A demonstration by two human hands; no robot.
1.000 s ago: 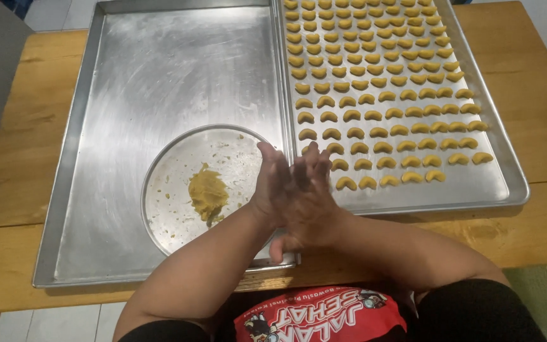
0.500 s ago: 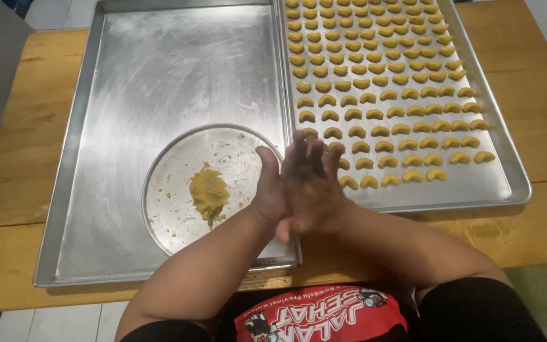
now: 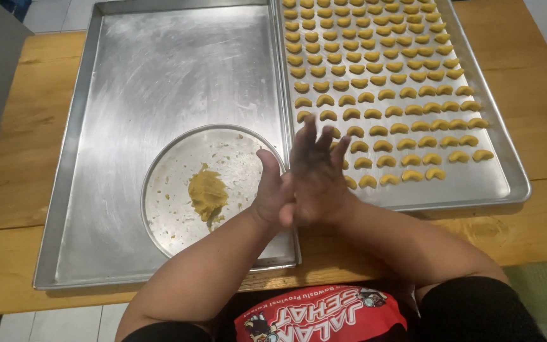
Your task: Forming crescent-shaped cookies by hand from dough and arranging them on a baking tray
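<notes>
Hands: left hand (image 3: pixel 272 196) and right hand (image 3: pixel 316 177) pressed palm to palm above the trays' seam, fingers (image 3: pixel 306 136) straight, pointing away; anything between them is hidden.
Round plate (image 3: pixel 166 190) on left tray (image 3: pixel 128 82): yellow dough lump (image 3: pixel 207 193).
Right tray (image 3: pixel 476 183): rows of crescent dough pieces (image 3: pixel 381 82).
Wooden table (image 3: pixel 14 145) beneath.

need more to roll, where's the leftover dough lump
In the head view the dough lump lies on the round metal plate in the left tray, just left of the pressed-together hands.
</notes>
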